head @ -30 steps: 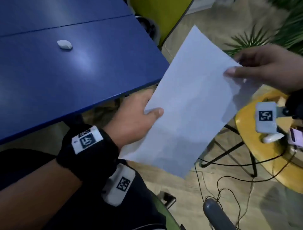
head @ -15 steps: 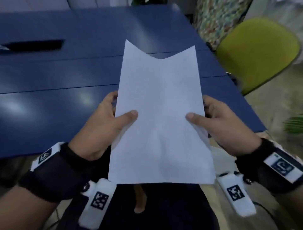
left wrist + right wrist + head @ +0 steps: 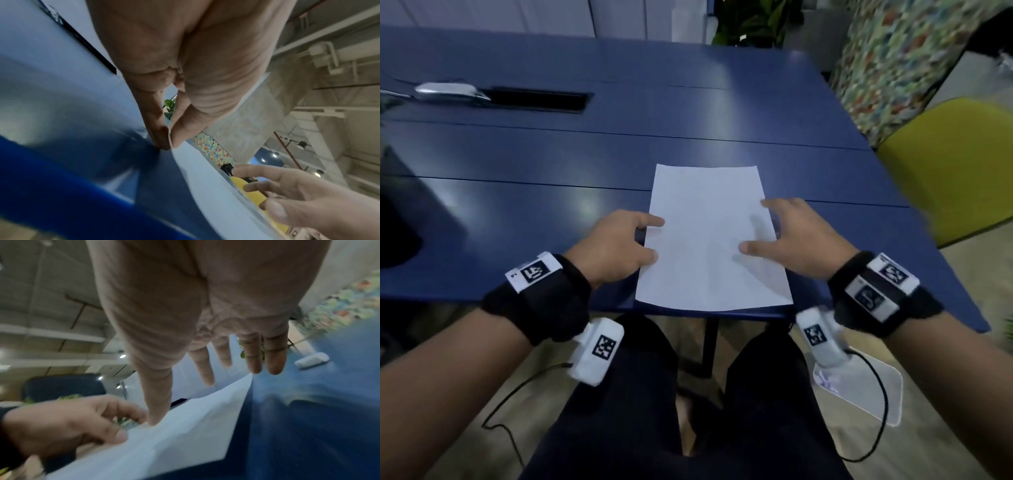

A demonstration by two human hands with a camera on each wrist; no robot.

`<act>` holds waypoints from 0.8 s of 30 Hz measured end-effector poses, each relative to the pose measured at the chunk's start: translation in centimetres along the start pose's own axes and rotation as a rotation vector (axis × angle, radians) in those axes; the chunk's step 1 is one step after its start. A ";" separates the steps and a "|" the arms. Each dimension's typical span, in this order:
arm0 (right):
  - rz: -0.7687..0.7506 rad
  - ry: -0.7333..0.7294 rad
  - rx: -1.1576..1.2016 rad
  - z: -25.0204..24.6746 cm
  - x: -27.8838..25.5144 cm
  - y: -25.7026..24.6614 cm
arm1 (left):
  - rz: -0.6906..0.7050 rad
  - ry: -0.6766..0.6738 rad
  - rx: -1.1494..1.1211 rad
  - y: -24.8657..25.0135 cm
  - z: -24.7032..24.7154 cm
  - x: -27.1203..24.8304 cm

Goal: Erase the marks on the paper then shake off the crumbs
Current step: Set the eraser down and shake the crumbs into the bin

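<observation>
**Paper laid near the table's edge, a hand at each side**

A white sheet of paper lies on a blue table, its near end reaching the table's front edge, just above the seated person's lap. At the paper's left edge the left hand pinches the margin, thumb on top and a fingertip beneath, as the left wrist view shows. At the paper's right edge the right hand is spread with fingers straight and apart; only its thumb touches the sheet. No marks or crumbs are visible on the paper. Beyond the paper, to its far left, a dark slot is set into the tabletop.

Likely risk: with the sheet so close to the front edge, a careless release or brush of the wrist could slide it off onto the lap; a tight pinch may crease the margin.
</observation>
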State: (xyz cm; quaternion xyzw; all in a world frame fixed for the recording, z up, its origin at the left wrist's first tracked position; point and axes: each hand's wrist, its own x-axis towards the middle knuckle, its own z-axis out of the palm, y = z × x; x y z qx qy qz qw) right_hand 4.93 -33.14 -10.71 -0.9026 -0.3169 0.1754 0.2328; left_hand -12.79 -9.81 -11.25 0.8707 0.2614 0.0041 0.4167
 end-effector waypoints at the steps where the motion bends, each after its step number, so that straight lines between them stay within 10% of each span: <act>1: -0.031 -0.013 -0.091 0.3 -0.7 0.0 | 0.022 0.010 0.054 -0.1 0.1 0.0; 12: -0.072 -0.178 -0.369 1.9 -4.5 0.8 | 0.072 -0.224 0.715 -0.6 0.2 -1.2; 24: -0.085 -0.148 -0.369 2.0 -4.4 1.0 | 0.101 -0.178 0.685 -1.2 1.0 -1.4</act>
